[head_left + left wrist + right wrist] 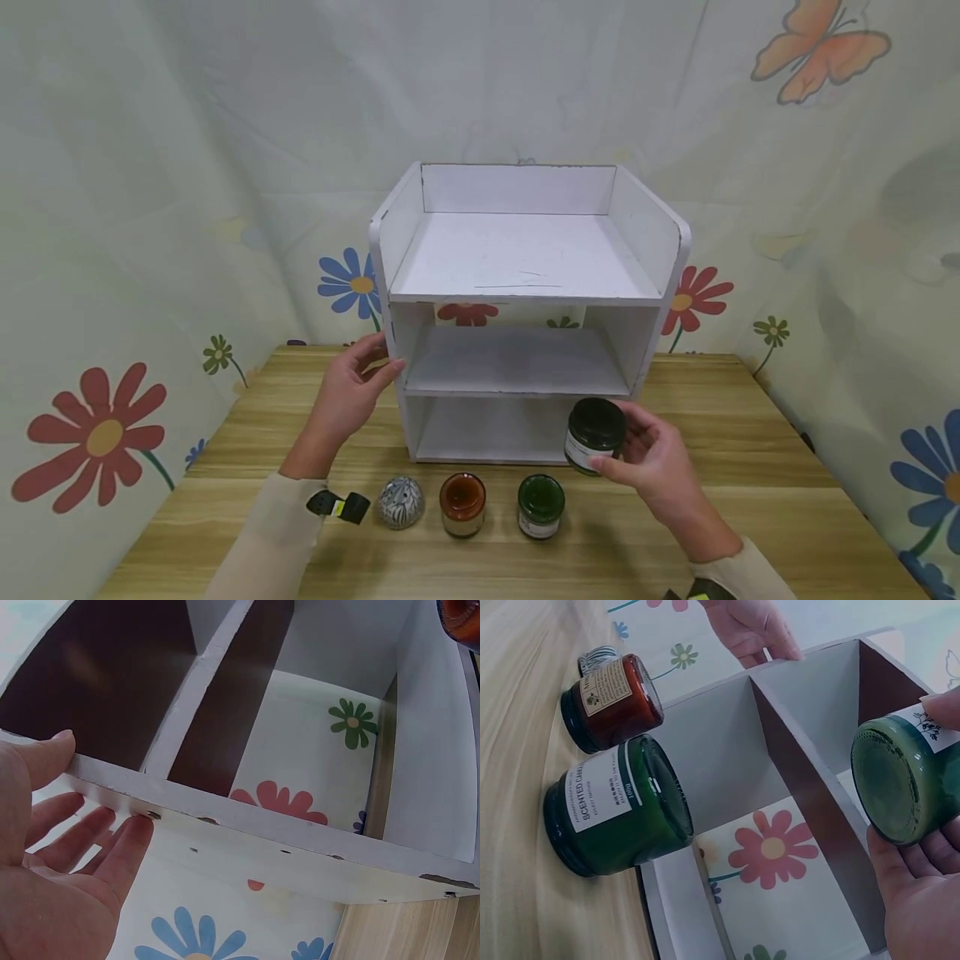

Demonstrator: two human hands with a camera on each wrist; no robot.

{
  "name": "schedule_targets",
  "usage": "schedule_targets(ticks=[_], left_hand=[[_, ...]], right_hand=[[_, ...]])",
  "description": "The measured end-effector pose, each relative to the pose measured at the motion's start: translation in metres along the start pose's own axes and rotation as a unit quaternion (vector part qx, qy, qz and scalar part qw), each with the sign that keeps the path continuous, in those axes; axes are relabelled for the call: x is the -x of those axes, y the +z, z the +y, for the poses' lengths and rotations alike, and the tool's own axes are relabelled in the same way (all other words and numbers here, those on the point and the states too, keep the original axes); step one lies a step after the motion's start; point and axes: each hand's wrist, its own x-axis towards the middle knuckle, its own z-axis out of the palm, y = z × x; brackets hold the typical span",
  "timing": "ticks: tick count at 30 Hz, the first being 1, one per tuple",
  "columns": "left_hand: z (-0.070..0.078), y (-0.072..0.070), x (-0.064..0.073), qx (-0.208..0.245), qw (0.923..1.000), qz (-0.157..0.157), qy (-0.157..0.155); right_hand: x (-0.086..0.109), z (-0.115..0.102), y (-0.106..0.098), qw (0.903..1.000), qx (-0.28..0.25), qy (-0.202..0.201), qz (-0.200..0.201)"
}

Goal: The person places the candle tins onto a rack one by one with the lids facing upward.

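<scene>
My right hand (654, 460) grips a dark green candle jar (596, 435) with a white label, held in front of the shelf's lower right. The right wrist view shows the base of this jar (891, 784) between thumb and fingers. My left hand (351, 390) holds the left side panel of a white shelf (517, 386). In the left wrist view the thumb (54, 759) lies over the panel's front edge and the fingers (124, 851) touch its outer face. On the table before the shelf stand a green candle jar (540, 506) and an amber candle jar (462, 505).
A round black-and-white patterned object (401, 503) stands left of the amber jar. The shelf has an open top tray and two compartments below, on a wooden table (720, 467). Behind hangs a flower-printed cloth (247, 125).
</scene>
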Motion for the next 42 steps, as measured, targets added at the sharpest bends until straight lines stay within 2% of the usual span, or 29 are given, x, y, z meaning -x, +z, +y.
schedule_targets(ticks=[10,16,24,31,42], left_hand=[[-0.002,-0.001,0.001,0.003,1.0000,0.001,0.004],[-0.002,-0.001,0.002,-0.002,1.0000,-0.001,0.004],[0.000,-0.001,0.001,0.003,1.0000,-0.001,0.001],[0.001,-0.001,0.000,-0.001,1.0000,0.000,-0.004],[0.000,0.000,-0.001,0.003,0.9999,-0.003,-0.010]], right_hand=[[-0.008,-0.007,-0.001,0.9997,0.010,-0.011,-0.019],[-0.011,-0.010,0.002,0.9995,-0.002,-0.023,-0.024],[-0.015,-0.015,0.002,0.9994,0.004,-0.014,-0.030],[-0.018,-0.018,0.003,0.9981,-0.017,-0.031,-0.051],[-0.020,-0.020,0.005,0.9984,-0.007,-0.025,-0.050]])
